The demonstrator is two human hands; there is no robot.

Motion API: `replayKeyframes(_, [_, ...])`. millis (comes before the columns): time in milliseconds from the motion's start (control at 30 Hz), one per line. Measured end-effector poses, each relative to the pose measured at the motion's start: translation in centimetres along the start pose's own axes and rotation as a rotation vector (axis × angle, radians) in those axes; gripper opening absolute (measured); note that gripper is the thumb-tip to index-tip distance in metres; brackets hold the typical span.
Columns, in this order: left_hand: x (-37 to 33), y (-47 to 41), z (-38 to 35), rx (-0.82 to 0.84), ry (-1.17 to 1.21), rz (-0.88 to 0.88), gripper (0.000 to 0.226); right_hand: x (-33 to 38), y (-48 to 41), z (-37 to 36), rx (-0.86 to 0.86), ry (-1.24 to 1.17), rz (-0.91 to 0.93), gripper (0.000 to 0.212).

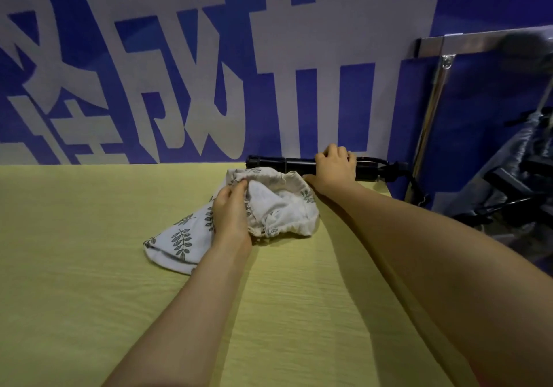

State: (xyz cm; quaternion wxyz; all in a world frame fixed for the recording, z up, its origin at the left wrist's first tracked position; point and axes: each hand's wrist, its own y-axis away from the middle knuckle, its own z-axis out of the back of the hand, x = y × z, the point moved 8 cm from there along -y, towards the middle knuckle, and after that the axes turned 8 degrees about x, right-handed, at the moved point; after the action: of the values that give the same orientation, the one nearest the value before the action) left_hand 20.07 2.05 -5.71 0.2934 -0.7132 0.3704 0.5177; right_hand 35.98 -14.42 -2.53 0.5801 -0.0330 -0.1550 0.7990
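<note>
A yellow tabletop runs up to a blue wall with large white characters. The left hand pinches the open rim of a leaf-print bag lying mid-table. The right hand curls over a black torch lying against the wall, just behind the bag.
</note>
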Motion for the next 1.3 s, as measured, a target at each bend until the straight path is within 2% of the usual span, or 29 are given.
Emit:
replayKeyframes(67, [0.0, -0.1, 0.0, 0.018, -0.008, -0.01, 0.013, 0.2, 0.4, 0.1, 0.014, 0.01, 0.009, 0.053])
replayKeyframes(200, [-0.3, 0.3, 0.1, 0.026, -0.078, -0.061, 0.031, 0.4, 2.0, 0.6, 0.09, 0.029, 0.077, 0.042])
replayKeyframes(300, [-0.9, 1.1, 0.1, 0.012, -0.131, -0.081, 0.036, 0.6, 3.3, 1.5, 0.082, 0.045, 0.112, 0.045])
replayKeyframes(500, [-2.3, 3.3, 3.6, -0.221, -0.231, -0.022, 0.044, -0.5, 5.5, 5.3, 0.014, -0.178, 0.057, 0.038])
replayKeyframes(633, [-5.2, 4.1, 5.0, -0.292, -0.18, -0.024, 0.04, 0.5, 7.5, 8.1, -0.037, -0.29, 0.213, 0.039])
replayKeyframes(800, [-8.8, 3.6, 5.5, -0.276, -0.312, -0.074, 0.038, 2.3, 11.6, 9.6, -0.058, -0.158, 0.46, 0.049])
replayKeyframes(933, [-11.1, 4.0, 4.7, -0.29, -0.472, -0.164, 0.028, 3.5, 14.0, 10.0, -0.119, -0.017, 0.601, 0.05])
replayKeyframes(1133, [-13.6, 5.9, 3.2, -0.284, -0.934, -0.475, 0.022, 4.6, 14.8, 9.6, -0.15, 0.123, 0.656, 0.05])
replayKeyframes(1300, [-12.8, 5.7, 2.4, -0.206, -0.972, -0.514, 0.022, 5.9, 15.0, 8.5, -0.14, 0.203, 0.683, 0.05])
